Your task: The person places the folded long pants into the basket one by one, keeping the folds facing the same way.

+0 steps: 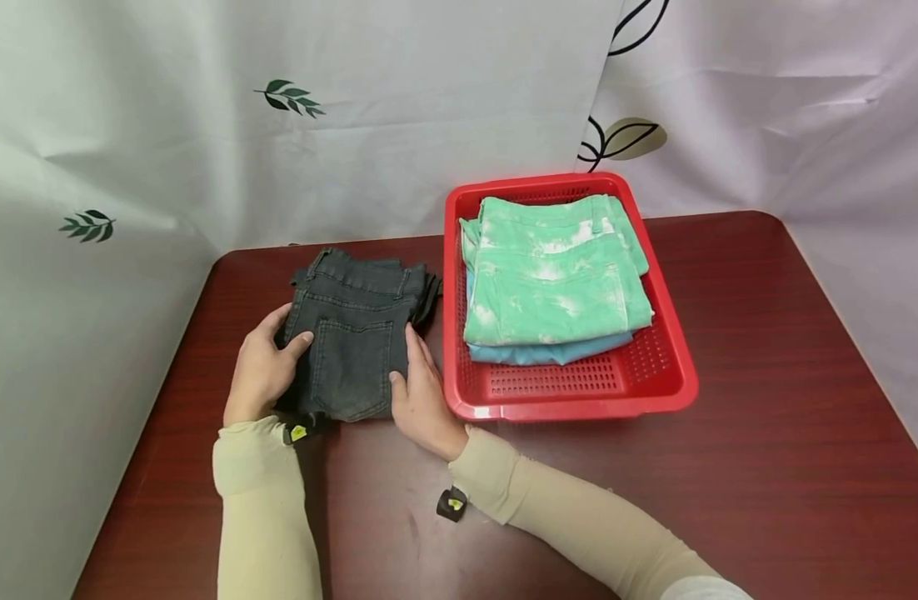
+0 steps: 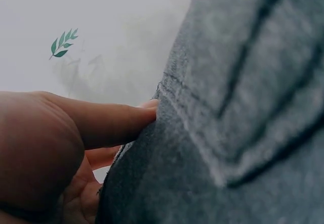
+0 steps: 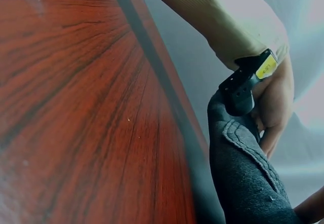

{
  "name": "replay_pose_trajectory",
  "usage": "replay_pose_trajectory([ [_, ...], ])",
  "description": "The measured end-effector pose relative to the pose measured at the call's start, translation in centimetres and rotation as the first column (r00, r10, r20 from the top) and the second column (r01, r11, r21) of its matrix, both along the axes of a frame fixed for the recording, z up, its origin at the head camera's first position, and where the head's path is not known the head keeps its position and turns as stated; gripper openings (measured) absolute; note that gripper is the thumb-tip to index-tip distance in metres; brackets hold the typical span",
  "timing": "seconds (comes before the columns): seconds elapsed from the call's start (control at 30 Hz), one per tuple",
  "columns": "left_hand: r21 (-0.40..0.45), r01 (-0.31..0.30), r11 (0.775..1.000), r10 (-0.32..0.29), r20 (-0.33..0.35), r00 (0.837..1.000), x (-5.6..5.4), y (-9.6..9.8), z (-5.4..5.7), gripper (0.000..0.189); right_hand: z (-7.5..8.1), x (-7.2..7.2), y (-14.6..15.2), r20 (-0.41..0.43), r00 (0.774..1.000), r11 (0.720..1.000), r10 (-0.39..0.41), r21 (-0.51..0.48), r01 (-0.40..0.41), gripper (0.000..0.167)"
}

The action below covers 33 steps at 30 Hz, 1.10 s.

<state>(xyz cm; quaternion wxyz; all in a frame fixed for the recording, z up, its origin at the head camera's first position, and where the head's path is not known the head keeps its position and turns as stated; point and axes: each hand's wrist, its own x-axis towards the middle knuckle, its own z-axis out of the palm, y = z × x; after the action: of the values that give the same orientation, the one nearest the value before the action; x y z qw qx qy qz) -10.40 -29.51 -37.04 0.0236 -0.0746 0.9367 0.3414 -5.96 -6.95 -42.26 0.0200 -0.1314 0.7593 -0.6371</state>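
Note:
A folded pair of dark grey jeans (image 1: 350,333) lies on the dark red table (image 1: 766,400), left of the basket. My left hand (image 1: 267,362) grips its left edge, thumb on top and fingers tucked beneath; the left wrist view shows the thumb (image 2: 111,122) against the jeans (image 2: 243,107). My right hand (image 1: 420,385) rests against the right edge with straight fingers, its thumb on the lower corner. In the right wrist view, the jeans (image 3: 248,178) rise from the table (image 3: 76,107), with the left hand (image 3: 277,102) behind them.
A red perforated basket (image 1: 579,392) stands just right of the jeans, holding a folded green tie-dye garment (image 1: 552,279) over a blue one (image 1: 549,353). White leaf-print curtains (image 1: 294,133) hang behind and to the left. Bare tabletop lies to the front and right.

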Motion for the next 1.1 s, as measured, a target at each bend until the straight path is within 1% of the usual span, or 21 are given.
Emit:
replay_pose_trajectory([
  [0.2,-0.009,0.002,1.0,-0.002,-0.017,1.0,0.0,0.0,0.2,0.062,-0.1,0.2,0.0,-0.062,0.998,0.999,0.001,0.043,0.001,0.065],
  [0.3,-0.007,0.001,1.0,-0.001,-0.024,1.0,0.0,0.0,0.3,0.062,-0.1,0.2,0.0,-0.078,0.997,0.998,-0.002,0.055,0.006,0.065],
  [0.43,0.007,-0.01,1.0,0.011,-0.032,0.999,0.1,0.2,0.5,0.061,0.0,0.3,0.0,-0.084,0.996,0.999,-0.004,0.054,0.008,0.065],
  [0.77,0.021,-0.024,0.999,0.025,-0.046,0.999,0.6,0.2,1.2,0.063,0.3,0.4,0.0,-0.153,0.988,0.998,-0.004,0.055,0.013,0.065],
  [0.9,0.031,-0.031,0.999,0.033,-0.058,0.998,0.8,0.2,1.6,0.063,0.6,0.5,0.1,-0.173,0.985,0.998,0.0,0.06,0.011,0.066],
  [1.1,0.043,-0.038,0.998,0.041,-0.077,0.996,1.1,0.3,1.9,0.062,1.3,0.6,0.2,-0.18,0.984,0.999,0.015,0.041,-0.007,0.067],
])
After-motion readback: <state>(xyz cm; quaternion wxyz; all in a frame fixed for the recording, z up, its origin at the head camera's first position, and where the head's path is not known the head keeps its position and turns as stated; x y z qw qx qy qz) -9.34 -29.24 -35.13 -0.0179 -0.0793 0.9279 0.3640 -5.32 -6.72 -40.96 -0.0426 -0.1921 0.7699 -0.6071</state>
